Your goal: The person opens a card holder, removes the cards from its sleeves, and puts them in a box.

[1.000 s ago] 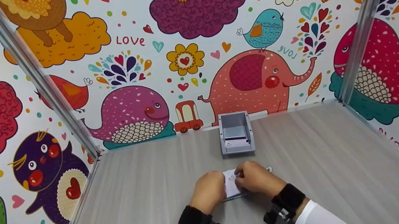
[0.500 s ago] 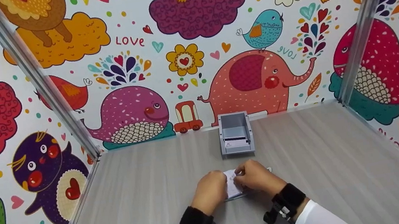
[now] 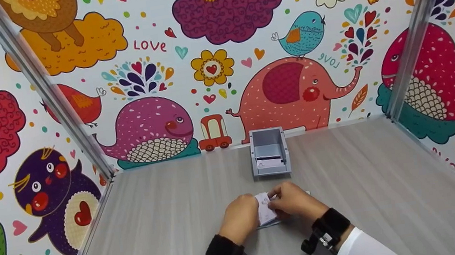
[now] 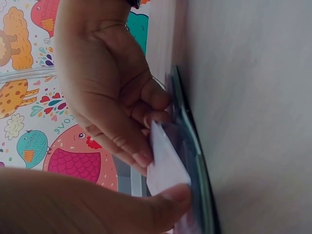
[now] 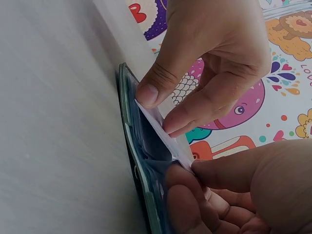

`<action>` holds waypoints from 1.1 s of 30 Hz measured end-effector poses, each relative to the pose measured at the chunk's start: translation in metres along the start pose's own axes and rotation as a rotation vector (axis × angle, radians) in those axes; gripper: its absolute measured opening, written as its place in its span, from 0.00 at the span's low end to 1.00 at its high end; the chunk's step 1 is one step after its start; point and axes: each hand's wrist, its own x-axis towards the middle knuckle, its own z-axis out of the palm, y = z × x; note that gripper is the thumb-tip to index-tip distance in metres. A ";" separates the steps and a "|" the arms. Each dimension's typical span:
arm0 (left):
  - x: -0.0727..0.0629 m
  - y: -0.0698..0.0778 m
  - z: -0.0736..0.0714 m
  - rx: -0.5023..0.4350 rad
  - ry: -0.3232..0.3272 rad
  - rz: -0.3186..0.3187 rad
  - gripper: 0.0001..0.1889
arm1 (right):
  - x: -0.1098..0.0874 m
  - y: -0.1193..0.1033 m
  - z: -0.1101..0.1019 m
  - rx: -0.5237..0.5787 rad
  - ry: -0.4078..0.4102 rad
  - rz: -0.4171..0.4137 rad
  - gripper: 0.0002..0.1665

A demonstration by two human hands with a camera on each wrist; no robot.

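A white card (image 3: 265, 209) with faint print lies over a card holder (image 5: 127, 105) that has a dark cover and clear plastic sleeves, open on the table. My left hand (image 3: 239, 218) pinches the card's left side between thumb and fingers. On the other side, my right hand (image 3: 295, 201) pinches the card's corner beside the edge of a clear sleeve (image 5: 158, 168). In the right wrist view the card (image 5: 158, 127) stands tilted at the sleeve. How much of it is inside the sleeve cannot be told. My hands cover most of the holder.
Behind my hands, a grey open-front bin (image 3: 269, 152) stands by the back wall with white cards (image 3: 270, 163) in it. Patterned walls (image 3: 144, 77) with metal corner posts (image 3: 414, 30) enclose the wood-look table (image 3: 167, 207).
Both hands stay nearly in place over the card holder. The white card has shifted and tilted slightly between them; the fingers of the right hand have moved a little.
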 end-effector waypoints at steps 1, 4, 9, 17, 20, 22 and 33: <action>0.002 -0.003 0.008 -0.001 -0.002 -0.001 0.08 | 0.000 0.000 0.000 0.006 -0.002 0.000 0.15; 0.006 -0.008 0.022 0.001 -0.015 -0.014 0.08 | 0.000 -0.001 0.000 0.029 -0.006 0.003 0.16; 0.007 -0.012 0.029 -0.001 0.006 -0.011 0.05 | 0.000 0.000 0.000 0.058 -0.011 0.004 0.17; 0.006 -0.013 0.028 -0.019 0.041 0.004 0.06 | 0.000 0.001 -0.001 0.060 -0.010 0.007 0.17; 0.002 -0.005 0.009 -0.011 0.011 -0.002 0.06 | 0.000 0.001 -0.001 0.071 -0.013 0.023 0.17; 0.000 -0.003 0.006 -0.015 0.036 0.013 0.06 | 0.000 0.000 -0.002 0.078 -0.013 0.034 0.18; -0.011 0.023 -0.055 0.021 -0.024 0.000 0.04 | 0.000 -0.003 -0.007 0.099 0.028 0.035 0.20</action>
